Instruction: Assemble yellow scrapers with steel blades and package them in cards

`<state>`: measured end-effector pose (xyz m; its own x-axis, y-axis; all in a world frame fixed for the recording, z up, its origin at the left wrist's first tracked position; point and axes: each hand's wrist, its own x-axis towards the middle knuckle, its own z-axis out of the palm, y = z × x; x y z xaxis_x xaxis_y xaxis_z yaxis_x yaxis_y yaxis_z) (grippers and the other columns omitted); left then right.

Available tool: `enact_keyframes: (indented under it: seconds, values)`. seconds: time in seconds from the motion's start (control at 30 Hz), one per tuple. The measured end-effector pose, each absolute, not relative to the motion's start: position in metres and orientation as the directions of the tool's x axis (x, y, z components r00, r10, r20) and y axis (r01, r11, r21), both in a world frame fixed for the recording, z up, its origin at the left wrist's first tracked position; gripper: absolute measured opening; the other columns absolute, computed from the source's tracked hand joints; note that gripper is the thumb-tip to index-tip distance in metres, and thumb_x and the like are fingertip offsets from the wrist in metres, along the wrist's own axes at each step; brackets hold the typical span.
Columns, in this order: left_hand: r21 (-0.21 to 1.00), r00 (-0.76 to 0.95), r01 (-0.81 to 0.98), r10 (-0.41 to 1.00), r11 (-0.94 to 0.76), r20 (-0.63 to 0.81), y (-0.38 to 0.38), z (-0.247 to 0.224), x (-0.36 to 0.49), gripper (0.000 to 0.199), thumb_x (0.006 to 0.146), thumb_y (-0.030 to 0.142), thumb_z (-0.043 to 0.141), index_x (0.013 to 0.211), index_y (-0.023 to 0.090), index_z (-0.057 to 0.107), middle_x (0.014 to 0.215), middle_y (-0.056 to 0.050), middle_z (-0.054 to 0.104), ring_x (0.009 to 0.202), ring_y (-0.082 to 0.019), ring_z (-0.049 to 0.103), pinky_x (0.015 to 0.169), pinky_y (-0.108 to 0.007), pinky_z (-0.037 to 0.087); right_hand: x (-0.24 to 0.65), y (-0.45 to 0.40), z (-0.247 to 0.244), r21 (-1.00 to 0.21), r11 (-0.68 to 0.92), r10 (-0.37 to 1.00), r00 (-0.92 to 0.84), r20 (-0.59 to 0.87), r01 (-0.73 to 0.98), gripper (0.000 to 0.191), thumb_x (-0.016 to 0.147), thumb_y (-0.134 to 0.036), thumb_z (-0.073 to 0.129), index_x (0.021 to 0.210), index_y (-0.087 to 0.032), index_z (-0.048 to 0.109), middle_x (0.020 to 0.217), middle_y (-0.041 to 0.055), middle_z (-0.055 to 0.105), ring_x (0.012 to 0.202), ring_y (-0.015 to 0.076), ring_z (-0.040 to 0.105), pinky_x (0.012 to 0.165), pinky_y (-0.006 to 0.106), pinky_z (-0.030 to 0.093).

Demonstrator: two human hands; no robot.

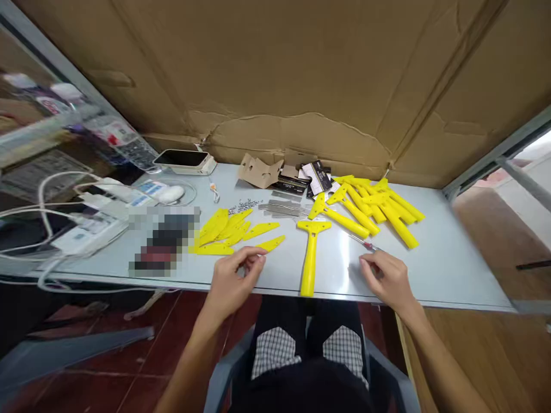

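My left hand (pixel 238 276) rests at the table's front edge, fingers curled and thumb close to the index finger, with nothing visible in it. Just beyond its fingertips lies a flat yellow blade-shaped piece (pixel 272 244); more such pieces (pixel 214 226) are piled to the left. Between my hands a yellow scraper handle (pixel 309 258) lies with its wide head away from me. My right hand (pixel 387 278) is also curled closed at the edge, no object showing in it. Just beyond it is a screwdriver (pixel 369 245) with a red-tinted handle, partly under another yellow handle (pixel 348 222).
More yellow scraper handles (pixel 390 209) are heaped at back right. Metal blades (pixel 282 207), small screws (pixel 246 205) and torn cardboard boxes (pixel 260 171) lie at the back centre. Power strips (pixel 90 235) with white cables and a phone-like device (pixel 185 160) occupy the left. A cardboard wall (pixel 279 69) closes the back.
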<state>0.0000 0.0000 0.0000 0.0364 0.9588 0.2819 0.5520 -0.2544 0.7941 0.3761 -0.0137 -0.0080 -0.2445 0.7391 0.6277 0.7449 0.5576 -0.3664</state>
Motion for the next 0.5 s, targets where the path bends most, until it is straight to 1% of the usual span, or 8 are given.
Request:
enact_keyframes:
  seconds: [0.1,0.17,0.23,0.37,0.43,0.5]
  values:
    - [0.751,0.175,0.595,0.958,-0.287,0.227,-0.002,-0.011,0.018,0.02,0.1,0.034,0.063,0.1,0.021,0.078,0.088,0.0,0.081,0.068,-0.015,0.067,0.067,-0.028,0.051,0.376,-0.017,-0.019,-0.342,0.568,0.755,-0.309,0.578,0.749,0.012,0.102,-0.014,0.064,0.096,-0.021,0.071,0.072,0.0001,0.068,0.062,0.0143,0.061,0.064,0.03,0.049]
    - [0.698,0.226,0.646,0.951,-0.308,0.211,-0.004,-0.015,0.027,0.021,0.101,0.034,0.061,0.1,0.022,0.078,0.093,0.0,0.082,0.069,-0.015,0.066,0.071,-0.03,0.05,0.375,-0.018,-0.022,-0.319,0.576,0.765,-0.358,0.536,0.753,0.014,0.103,-0.015,0.062,0.095,-0.021,0.072,0.074,0.0013,0.07,0.064,0.0152,0.062,0.064,0.03,0.049]
    - [0.65,0.239,0.692,0.95,-0.313,0.202,-0.004,-0.015,0.032,0.021,0.102,0.034,0.059,0.1,0.023,0.077,0.093,0.0,0.082,0.069,-0.016,0.064,0.073,-0.032,0.049,0.373,-0.018,-0.021,-0.296,0.577,0.773,-0.391,0.5,0.761,0.015,0.104,-0.016,0.061,0.095,-0.021,0.072,0.075,0.0022,0.069,0.065,0.0161,0.063,0.065,0.031,0.049]
    - [0.609,0.238,0.739,0.958,-0.287,0.161,-0.004,-0.009,0.036,0.024,0.104,0.036,0.056,0.104,0.023,0.076,0.093,0.0,0.08,0.069,-0.017,0.064,0.073,-0.033,0.048,0.372,-0.017,-0.018,-0.288,0.567,0.787,-0.405,0.465,0.772,0.017,0.105,-0.018,0.059,0.095,-0.02,0.073,0.076,0.0029,0.069,0.066,0.0166,0.063,0.065,0.031,0.047]
    - [0.582,0.232,0.769,0.963,-0.266,0.134,-0.004,-0.007,0.04,0.025,0.105,0.038,0.056,0.108,0.023,0.076,0.091,0.0,0.079,0.077,-0.02,0.069,0.075,-0.035,0.048,0.371,-0.016,-0.018,-0.286,0.561,0.795,-0.409,0.448,0.777,0.019,0.106,-0.02,0.058,0.094,-0.019,0.073,0.077,0.0033,0.07,0.067,0.0167,0.064,0.066,0.031,0.046]
    - [0.56,0.213,0.794,0.971,-0.237,0.109,-0.003,-0.004,0.048,0.028,0.105,0.04,0.057,0.117,0.022,0.074,0.09,-0.001,0.077,0.086,-0.024,0.073,0.077,-0.036,0.049,0.369,-0.014,-0.018,-0.275,0.546,0.808,-0.412,0.42,0.791,0.021,0.106,-0.022,0.058,0.093,-0.019,0.074,0.075,0.0028,0.069,0.066,0.0162,0.063,0.065,0.031,0.044]
